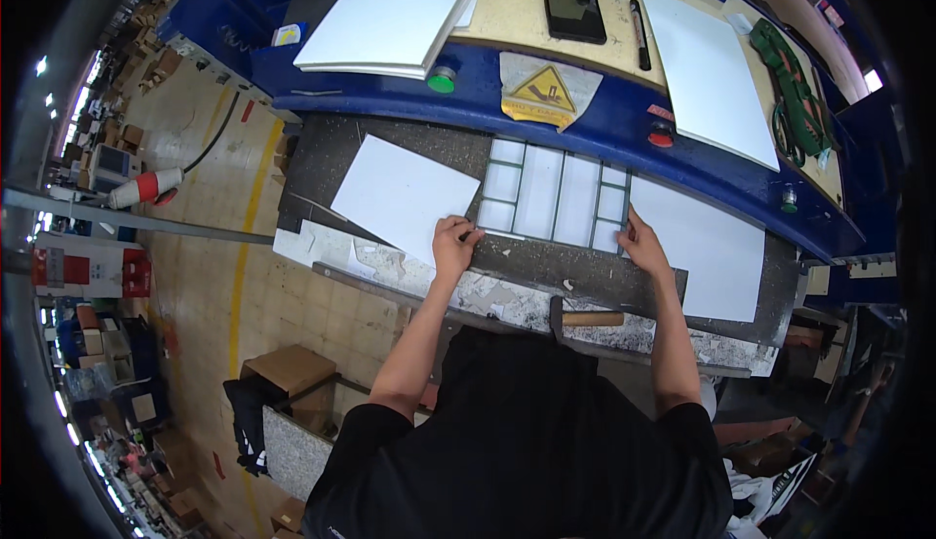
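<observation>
A flat rectangular frame (556,196) with dark green edges lies on the dark press bed, its bars dividing it into several compartments with white showing through. My left hand (454,245) has its fingers curled against the frame's near left corner. At the near right corner, my right hand (641,245) pinches the edge between thumb and fingers. Beside my left hand, a white sheet (405,193) lies askew. Another white sheet (717,251) sits to the right of the frame, beyond my right hand.
A wooden-handled hammer (592,319) lies along the near edge. Across the bed runs a blue machine beam (390,76) with a green button (442,79) and a red button (661,134). Above it are a paper stack (390,13), a phone (573,8), a marker (640,35) and white sheets (707,76).
</observation>
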Tool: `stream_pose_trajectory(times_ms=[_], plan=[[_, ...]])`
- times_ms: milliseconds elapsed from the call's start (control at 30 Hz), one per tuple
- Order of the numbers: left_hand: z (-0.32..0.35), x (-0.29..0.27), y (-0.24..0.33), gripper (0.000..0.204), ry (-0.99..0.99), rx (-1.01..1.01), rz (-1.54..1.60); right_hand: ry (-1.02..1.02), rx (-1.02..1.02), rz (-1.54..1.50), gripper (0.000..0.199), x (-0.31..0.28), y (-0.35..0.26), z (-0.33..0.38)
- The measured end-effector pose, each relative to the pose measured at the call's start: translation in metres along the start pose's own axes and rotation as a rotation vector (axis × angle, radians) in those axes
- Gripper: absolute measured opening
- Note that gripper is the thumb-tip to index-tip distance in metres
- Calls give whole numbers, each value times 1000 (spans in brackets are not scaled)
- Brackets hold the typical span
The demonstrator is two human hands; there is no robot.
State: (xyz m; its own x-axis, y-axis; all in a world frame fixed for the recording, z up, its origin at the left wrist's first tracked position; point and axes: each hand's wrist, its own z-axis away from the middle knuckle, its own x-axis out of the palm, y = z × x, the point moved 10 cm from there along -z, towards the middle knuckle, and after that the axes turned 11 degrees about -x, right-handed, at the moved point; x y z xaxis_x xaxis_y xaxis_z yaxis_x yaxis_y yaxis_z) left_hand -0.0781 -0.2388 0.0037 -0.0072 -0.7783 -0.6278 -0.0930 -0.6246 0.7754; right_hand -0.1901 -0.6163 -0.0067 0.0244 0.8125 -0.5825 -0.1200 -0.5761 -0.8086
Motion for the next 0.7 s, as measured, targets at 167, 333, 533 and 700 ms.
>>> stream_pose_trajectory(times_ms=[167,333,533,700], plan=[[0,-4,1,17,6,49,39,-5,14,-51,75,1,3,2],[-2,-4,0,17,-11,31,94,19,13,-101,75,0,3,1],[-6,-3,-5,16,-39,2,189,11,33,-82,75,-2,2,2],[0,-3,0,19,-45,56,125,-10,16,-8,76,-1,-3,1]])
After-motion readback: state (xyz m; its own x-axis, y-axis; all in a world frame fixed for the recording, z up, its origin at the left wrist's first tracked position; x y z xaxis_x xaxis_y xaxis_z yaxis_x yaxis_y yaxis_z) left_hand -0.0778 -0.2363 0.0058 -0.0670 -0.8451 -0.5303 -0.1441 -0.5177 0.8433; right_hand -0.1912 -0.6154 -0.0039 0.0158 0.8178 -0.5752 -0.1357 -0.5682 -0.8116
